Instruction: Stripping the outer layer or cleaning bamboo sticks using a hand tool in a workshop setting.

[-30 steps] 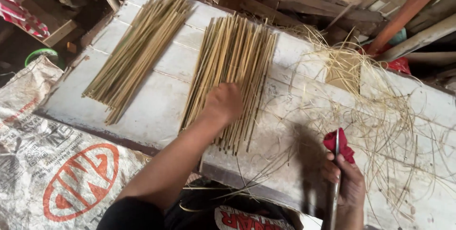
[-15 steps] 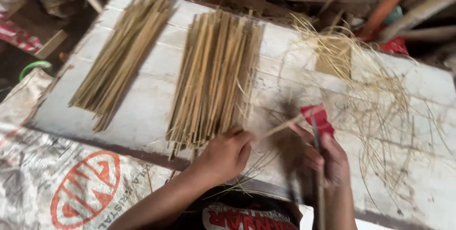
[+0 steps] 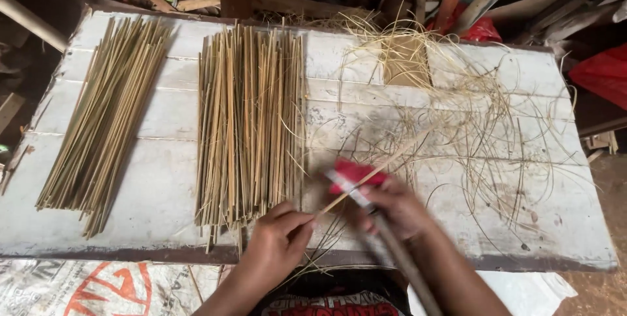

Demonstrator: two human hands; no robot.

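Standing right behind this person and looking down over the shoulder. The left hand point(image 3: 277, 241) is sitting at about 6 o'clock on the whitewashed plank tabletop point(image 3: 542, 224), fingers curled in and pinching the near end of one thin pale bamboo stick point(image 3: 379, 169). That stick is running off the fingertips toward 1 o'clock, lying slantwise across the boards, its far end getting lost in the shavings.

The right hand point(image 3: 398, 208) is just beside the left one, at its 3 o'clock, and it's blurring quite a bit. It's wrapping around a knife with a red-wrapped grip point(image 3: 353, 175), fingers closed tight on it. The red part is poking out toward 11 o'clock, and a long dark shaft is trailing back toward 5 o'clock along the forearm. The red part is crossing the stick right there, but I can't tell whether any blade is actually touching it.

Just at 11 o'clock from the left hand, the middle bundle of split straw-coloured bamboo sticks point(image 3: 251, 117) is lying flat, all running 12 to 6, near ends nearly touching the knuckles. Well apart at 9 o'clock, a second bundle of greener bamboo sticks point(image 3: 104, 113) is fanning out a bit slanted.

Over at 1 to 2 o'clock, a messy tangle of curly pale bamboo shavings point(image 3: 470, 113) is sprawling across the right half of the table. A printed white woven sack point(image 3: 91, 286) is lying below the table edge at 7 o'clock.
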